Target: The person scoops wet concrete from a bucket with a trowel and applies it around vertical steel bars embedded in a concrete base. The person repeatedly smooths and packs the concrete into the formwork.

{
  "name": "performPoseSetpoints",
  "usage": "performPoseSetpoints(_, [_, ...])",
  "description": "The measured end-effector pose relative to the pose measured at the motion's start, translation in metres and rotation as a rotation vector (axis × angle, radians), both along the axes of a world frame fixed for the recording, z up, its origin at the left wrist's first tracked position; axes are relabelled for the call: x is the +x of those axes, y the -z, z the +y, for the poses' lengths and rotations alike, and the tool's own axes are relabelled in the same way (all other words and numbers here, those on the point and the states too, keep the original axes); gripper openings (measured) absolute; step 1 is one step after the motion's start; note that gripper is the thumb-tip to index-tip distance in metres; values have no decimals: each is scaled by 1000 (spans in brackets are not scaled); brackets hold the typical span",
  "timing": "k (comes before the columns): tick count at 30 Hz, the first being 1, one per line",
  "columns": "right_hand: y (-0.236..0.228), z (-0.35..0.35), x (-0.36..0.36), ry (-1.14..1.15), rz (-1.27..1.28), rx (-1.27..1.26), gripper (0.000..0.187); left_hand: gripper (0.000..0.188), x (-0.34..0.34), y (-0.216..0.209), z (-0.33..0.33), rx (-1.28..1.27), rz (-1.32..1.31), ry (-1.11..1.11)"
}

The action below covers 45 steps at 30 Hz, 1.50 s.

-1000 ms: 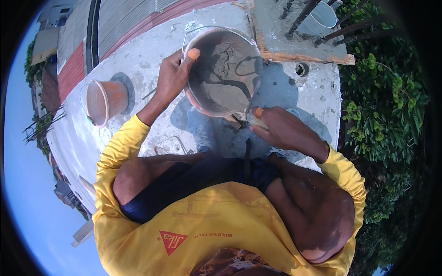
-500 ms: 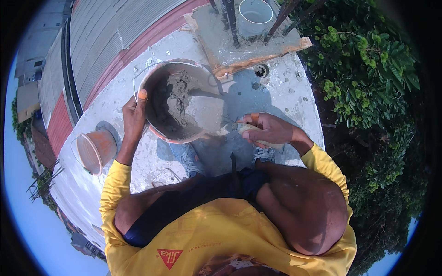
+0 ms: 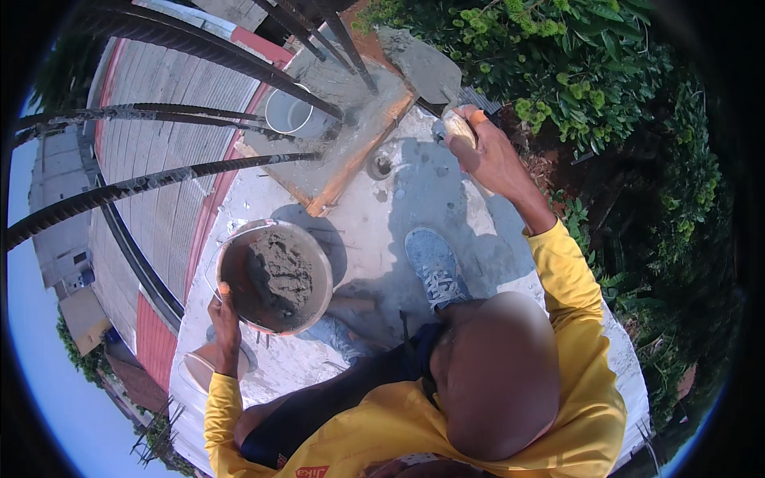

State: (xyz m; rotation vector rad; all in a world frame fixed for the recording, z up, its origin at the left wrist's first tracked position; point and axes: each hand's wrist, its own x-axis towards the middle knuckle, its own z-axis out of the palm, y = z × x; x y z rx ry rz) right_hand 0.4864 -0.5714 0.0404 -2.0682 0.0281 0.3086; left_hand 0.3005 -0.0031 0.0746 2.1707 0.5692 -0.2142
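Observation:
My left hand (image 3: 225, 319) grips the near-left rim of a bucket (image 3: 319, 263), which is tilted toward me. Wet grey mortar (image 3: 283, 275) lies inside it. My right hand (image 3: 492, 159) is closed round the pale handle of a trowel (image 3: 422, 68) and reaches far out to the right. The broad grey blade, coated or loaded with mortar, is over the far right corner of a wood-edged slab of grey mortar (image 3: 351, 107). A wooden board (image 3: 358, 155) runs along the near side of that slab.
Long steel reinforcing bars (image 3: 183, 167) rise from the slab and stretch toward me. A white pail (image 3: 288, 111) stands among them. A smaller bucket (image 3: 203, 362) sits behind my left wrist. Past the concrete edge are a corrugated roof (image 3: 167, 88) and leafy trees (image 3: 637, 103).
My right hand has carried the trowel from beside the bucket to the slab's far right corner. My left hand still holds the bucket. The view has shifted, and the bars loom nearer.

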Motion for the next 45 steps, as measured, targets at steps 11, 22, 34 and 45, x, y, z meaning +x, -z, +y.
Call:
performPoseSetpoints(11, [10,28,69,-148,-145,-174,31,57,17,-2,6,98,132,-24])
performPoseSetpoints(22, [45,33,117,-285,-352,-98,32,62,29,-6,9,92,161,33])
performPoseSetpoints(34, [30,43,146,-316,13,-253,45,68,35,-5,3,121,158,7])
performPoseSetpoints(45, [43,44,173,-354,13,-166,47,67,32,-3,17,149,199,14])
